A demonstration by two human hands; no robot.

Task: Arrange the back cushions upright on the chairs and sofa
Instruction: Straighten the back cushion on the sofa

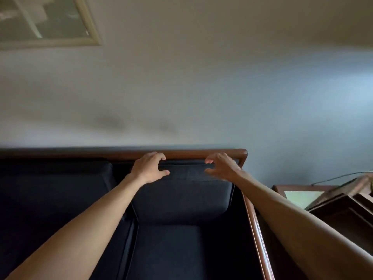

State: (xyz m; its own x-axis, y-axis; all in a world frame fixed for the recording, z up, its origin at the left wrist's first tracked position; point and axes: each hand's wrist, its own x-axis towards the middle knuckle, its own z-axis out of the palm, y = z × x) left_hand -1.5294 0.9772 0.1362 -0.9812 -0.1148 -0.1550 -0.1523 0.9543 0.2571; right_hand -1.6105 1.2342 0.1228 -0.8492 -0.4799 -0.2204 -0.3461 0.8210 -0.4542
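A dark navy back cushion (181,197) stands upright at the right end of the sofa, against the wooden back rail (187,153). My left hand (149,168) holds its top edge near the left corner, fingers curled over the top and thumb on the front face. My right hand (222,167) is curled the same way round the top edge near the right corner. A second navy back cushion (56,188) stands upright to the left. The seat cushion (171,249) lies below.
The sofa's wooden right armrest (256,229) runs toward me under my right forearm. A wooden side table (298,195) with a cable and dark wooden boxes stands to the right. A framed picture (46,21) hangs on the pale wall.
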